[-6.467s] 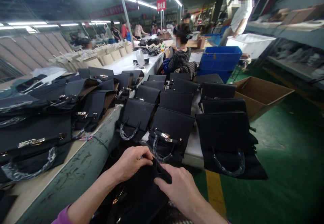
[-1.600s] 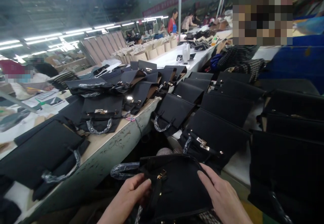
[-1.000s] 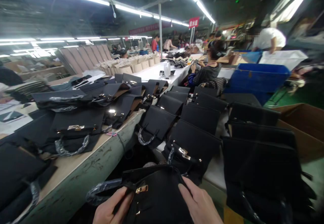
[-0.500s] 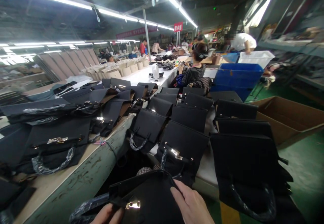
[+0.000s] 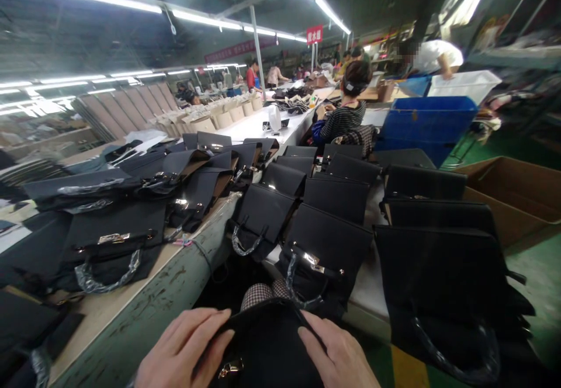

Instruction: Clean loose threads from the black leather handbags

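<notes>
A black handbag (image 5: 267,347) with a gold clasp lies on my lap at the bottom of the view. My left hand (image 5: 182,350) grips its left side, thumb over the top edge. My right hand (image 5: 339,356) rests on its right side with fingers laid over the flap. Checked fabric (image 5: 260,293) of my lap shows just above the bag. Straight ahead stands another black bag with a gold clasp (image 5: 326,256), its handle wrapped in clear plastic.
Rows of black handbags (image 5: 429,271) lean on a white surface ahead and on the green-edged bench (image 5: 175,286) at left. A seated person in a striped top (image 5: 344,119) works farther back. A blue bin (image 5: 427,122) and an open cardboard box (image 5: 512,195) stand at right.
The bag has sunk lower in view over the last second. My left hand has come up round its left side, covering the plastic-wrapped handle seen earlier. The view swung slightly.
</notes>
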Demonstrator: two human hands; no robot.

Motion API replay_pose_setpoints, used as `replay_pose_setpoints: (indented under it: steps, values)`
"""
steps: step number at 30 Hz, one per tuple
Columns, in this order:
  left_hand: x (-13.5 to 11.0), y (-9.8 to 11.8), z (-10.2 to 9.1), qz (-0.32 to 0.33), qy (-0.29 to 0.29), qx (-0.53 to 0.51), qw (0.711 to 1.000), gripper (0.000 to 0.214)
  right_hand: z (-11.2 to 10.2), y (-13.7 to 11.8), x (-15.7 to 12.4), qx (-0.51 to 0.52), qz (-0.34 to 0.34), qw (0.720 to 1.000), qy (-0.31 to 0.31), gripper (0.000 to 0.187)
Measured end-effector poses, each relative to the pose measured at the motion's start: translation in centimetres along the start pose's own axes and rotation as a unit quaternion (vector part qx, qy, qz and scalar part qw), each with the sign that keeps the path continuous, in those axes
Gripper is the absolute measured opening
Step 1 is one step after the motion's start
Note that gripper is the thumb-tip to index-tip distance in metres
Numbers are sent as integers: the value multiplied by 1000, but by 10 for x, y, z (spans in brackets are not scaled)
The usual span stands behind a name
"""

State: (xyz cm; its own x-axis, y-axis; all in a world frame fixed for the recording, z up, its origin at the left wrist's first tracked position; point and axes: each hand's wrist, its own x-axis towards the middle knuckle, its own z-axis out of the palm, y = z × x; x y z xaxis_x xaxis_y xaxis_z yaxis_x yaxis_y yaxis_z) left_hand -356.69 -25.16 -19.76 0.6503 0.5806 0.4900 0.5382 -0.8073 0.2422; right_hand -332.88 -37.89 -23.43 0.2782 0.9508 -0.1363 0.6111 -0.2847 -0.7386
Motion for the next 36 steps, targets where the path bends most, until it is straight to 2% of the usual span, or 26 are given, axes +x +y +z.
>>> replay_pose_setpoints:
  steps: [3, 6, 9, 12, 15, 25, 29, 33, 36]
  values:
    - [25, 13, 24, 59, -70, 13, 996, 28, -1, -2, -2, 18, -16, 1000, -8, 36]
    - [37, 22, 47, 51, -138, -17, 989, 20, -2, -3, -4, 26, -11, 1000, -12, 32]
    - [42, 22, 58, 36, -183, -39, 982, 18, -4, -3, -4, 27, -4, 1000, -5, 30]
    - [45, 19, 61, 39, -202, -46, 977, 20, -5, -3, -3, 31, -5, 1000, -2, 30]
    - [47, 18, 61, 52, -197, -45, 978, 22, -5, -3, -2, 35, -5, 999, -5, 31]
    - [60, 25, 68, 89, -229, -5, 969, 22, -2, -2, -2, 37, -10, 999, -4, 28]
    - [62, 28, 71, 65, -245, 33, 967, 22, -4, -6, -2, 34, -2, 999, -4, 27]
    - [69, 27, 68, 28, -276, 7, 961, 18, -4, -9, 0, 19, 6, 1000, 14, 30]
    - [75, 26, 64, 46, -297, -14, 954, 15, -3, -8, 0, 12, 5, 1000, 21, 31]
